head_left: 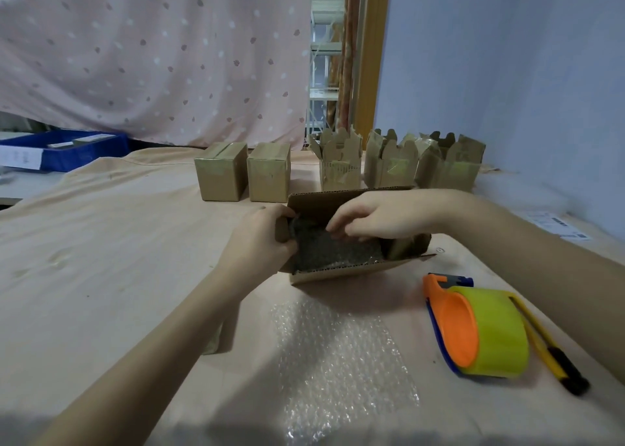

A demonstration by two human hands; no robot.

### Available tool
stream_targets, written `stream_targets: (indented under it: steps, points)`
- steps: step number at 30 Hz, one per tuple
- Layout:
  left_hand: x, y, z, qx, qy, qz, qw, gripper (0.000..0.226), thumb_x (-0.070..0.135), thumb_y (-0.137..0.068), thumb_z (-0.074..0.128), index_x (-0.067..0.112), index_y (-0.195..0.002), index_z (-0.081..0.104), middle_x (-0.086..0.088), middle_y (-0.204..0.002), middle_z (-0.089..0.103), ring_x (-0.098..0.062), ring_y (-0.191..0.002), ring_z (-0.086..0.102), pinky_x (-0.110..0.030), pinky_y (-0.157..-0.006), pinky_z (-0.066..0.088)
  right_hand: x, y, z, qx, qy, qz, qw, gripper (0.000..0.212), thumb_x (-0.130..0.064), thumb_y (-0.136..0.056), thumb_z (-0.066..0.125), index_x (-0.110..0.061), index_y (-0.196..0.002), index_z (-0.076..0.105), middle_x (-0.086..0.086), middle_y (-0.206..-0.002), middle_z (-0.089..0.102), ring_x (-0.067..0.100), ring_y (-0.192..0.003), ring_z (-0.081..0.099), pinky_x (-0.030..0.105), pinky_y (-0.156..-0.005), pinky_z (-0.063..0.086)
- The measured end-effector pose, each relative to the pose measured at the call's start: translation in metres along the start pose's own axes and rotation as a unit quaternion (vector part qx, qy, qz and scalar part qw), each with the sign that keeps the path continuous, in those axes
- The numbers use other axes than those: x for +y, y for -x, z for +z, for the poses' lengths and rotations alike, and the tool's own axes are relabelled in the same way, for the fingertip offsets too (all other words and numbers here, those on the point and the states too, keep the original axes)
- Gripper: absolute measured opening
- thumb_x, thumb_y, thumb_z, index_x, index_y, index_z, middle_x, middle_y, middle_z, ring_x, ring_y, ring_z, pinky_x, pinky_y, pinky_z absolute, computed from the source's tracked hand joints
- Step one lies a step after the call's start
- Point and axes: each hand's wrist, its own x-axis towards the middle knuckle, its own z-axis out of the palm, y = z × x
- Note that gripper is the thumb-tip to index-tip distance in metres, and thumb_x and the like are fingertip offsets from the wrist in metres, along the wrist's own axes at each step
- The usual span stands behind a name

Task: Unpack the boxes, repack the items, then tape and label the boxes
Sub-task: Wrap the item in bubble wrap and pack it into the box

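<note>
Progress, as judged from how things lie: the job is partly done. At the far left a blue crate [67, 151] holds some flat pale items; what they are cannot be told. Moving right along the far row, 2 closed boxes [221, 171] stand side by side, taped across the top; no label can be made out on them. Right of these, 3 open boxes [340, 165] stand with flaps up, and their contents are hidden from this angle. These 3 appear to await filling, taping and labelling.

In the middle of the table [101, 242], the open box [355, 239] now in hand lies with its mouth toward the camera. Inside is a dark item wrapped in bubble wrap [334, 249], filling most of the cavity. The left hand [260, 239] grips the box's left end, fingers curled round the side flap. The right hand [375, 219] reaches into the opening from above, fingers bent and pressing or pinching the wrapped item; which of the two cannot be told. I judge this to be the repacking step for this box.

Near the camera, a loose sheet of bubble wrap [338, 354] lies flat on the table, holding nothing. To its right rest the tape dispenser [480, 330] with a yellow-green roll, and just beside it a utility knife [554, 357], neither in use. At the far right edge lie label sheets [558, 224], not yet applied.
</note>
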Motion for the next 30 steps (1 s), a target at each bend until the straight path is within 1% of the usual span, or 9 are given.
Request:
stream_targets:
  steps: [4, 8, 12, 15, 18, 22, 25, 28, 30]
  points:
    - [0.003, -0.022, -0.008, -0.022, -0.018, -0.025, 0.999, 0.042, 0.009, -0.083, 0.066, 0.015, -0.123, 0.054, -0.007, -0.111, 0.059, -0.022, -0.069, 0.061, -0.025, -0.048, 0.049, -0.003, 0.029, 0.002, 0.124, 0.042, -0.044, 0.99, 0.027, -0.017, -0.1, 0.043, -0.028, -0.118, 0.059, -0.009, -0.111, 0.063, 0.002, -0.102, 0.057, 0.016, -0.086, 0.046]
    - [0.002, -0.055, -0.008, -0.025, -0.078, -0.071, 0.994, 0.038, 0.013, -0.086, 0.064, 0.019, -0.122, 0.055, -0.005, -0.111, 0.061, -0.025, -0.078, 0.061, -0.039, -0.067, 0.057, 0.001, 0.03, 0.017, 0.208, 0.176, -0.051, 0.961, 0.031, -0.019, -0.098, 0.041, -0.025, -0.125, 0.056, -0.005, -0.121, 0.055, 0.011, -0.111, 0.052, 0.023, -0.081, 0.044]
    - [0.001, -0.075, -0.001, -0.045, -0.045, -0.106, 0.992, 0.035, 0.008, -0.09, 0.054, 0.019, -0.123, 0.055, -0.007, -0.106, 0.064, -0.025, -0.073, 0.066, -0.036, -0.059, 0.059, 0.006, 0.028, 0.038, 0.328, 0.26, -0.091, 0.904, 0.027, -0.016, -0.095, 0.044, -0.019, -0.117, 0.059, -0.003, -0.121, 0.05, 0.014, -0.111, 0.047, 0.02, -0.065, 0.032]
    - [0.004, -0.072, 0.001, 0.003, 0.002, -0.121, 0.993, 0.036, 0.022, -0.096, 0.047, 0.023, -0.132, 0.049, -0.004, -0.097, 0.067, -0.026, -0.074, 0.069, -0.042, -0.072, 0.058, 0.008, 0.024, 0.059, 0.314, 0.247, -0.105, 0.911, 0.025, -0.014, -0.092, 0.046, -0.014, -0.112, 0.061, 0.002, -0.115, 0.051, 0.018, -0.104, 0.048, 0.027, -0.072, 0.039]
    - [0.002, -0.05, -0.002, 0.117, 0.018, -0.141, 0.983, 0.039, 0.033, -0.098, 0.034, 0.024, -0.136, 0.04, -0.007, -0.114, 0.061, -0.034, -0.1, 0.061, -0.043, -0.087, 0.049, 0.011, 0.023, 0.077, 0.289, 0.254, -0.085, 0.919, 0.025, -0.017, -0.093, 0.044, -0.015, -0.114, 0.058, 0.002, -0.115, 0.05, 0.018, -0.102, 0.048, 0.026, -0.068, 0.033]
    - [0.005, 0.022, 0.003, 0.179, 0.047, -0.162, 0.969, 0.025, 0.03, -0.098, 0.039, 0.013, -0.116, 0.04, -0.004, -0.106, 0.053, -0.029, -0.096, 0.056, -0.038, -0.078, 0.042, 0.018, 0.031, 0.094, 0.18, 0.25, -0.03, 0.951, 0.032, -0.025, -0.095, 0.045, -0.019, -0.126, 0.051, 0.001, -0.123, 0.049, 0.02, -0.114, 0.047, 0.032, -0.079, 0.041]
    - [-0.001, 0.089, 0.018, 0.02, -0.037, 0.001, 0.999, 0.052, 0.05, -0.087, 0.049, 0.018, -0.127, 0.044, 0.006, -0.115, 0.052, -0.013, -0.104, 0.053, -0.031, -0.085, 0.045, 0.028, 0.04, 0.11, 0.047, 0.224, -0.028, 0.973, 0.052, -0.041, -0.091, 0.055, -0.021, -0.137, 0.044, -0.001, -0.137, 0.045, 0.017, -0.128, 0.04, 0.036, -0.1, 0.04]
    - [-0.009, 0.127, 0.033, -0.193, -0.059, 0.106, 0.974, 0.093, 0.083, -0.07, 0.037, 0.022, -0.141, 0.038, 0.012, -0.144, 0.037, -0.004, -0.134, 0.03, -0.02, -0.109, 0.026, 0.036, 0.052, 0.13, -0.012, 0.201, -0.037, 0.979, 0.072, -0.055, -0.085, 0.059, -0.021, -0.144, 0.035, -0.001, -0.149, 0.034, 0.018, -0.138, 0.031, 0.037, -0.109, 0.033]
    - [-0.017, 0.137, 0.043, -0.251, -0.096, 0.14, 0.953, 0.105, 0.09, -0.065, 0.029, 0.024, -0.147, 0.03, 0.012, -0.155, 0.021, -0.004, -0.144, 0.011, -0.017, -0.113, 0.01, 0.039, 0.058, 0.141, -0.014, 0.212, -0.037, 0.976, 0.08, -0.057, -0.086, 0.057, -0.021, -0.15, 0.024, -0.001, -0.16, 0.014, 0.015, -0.146, 0.013, 0.033, -0.116, 0.021]
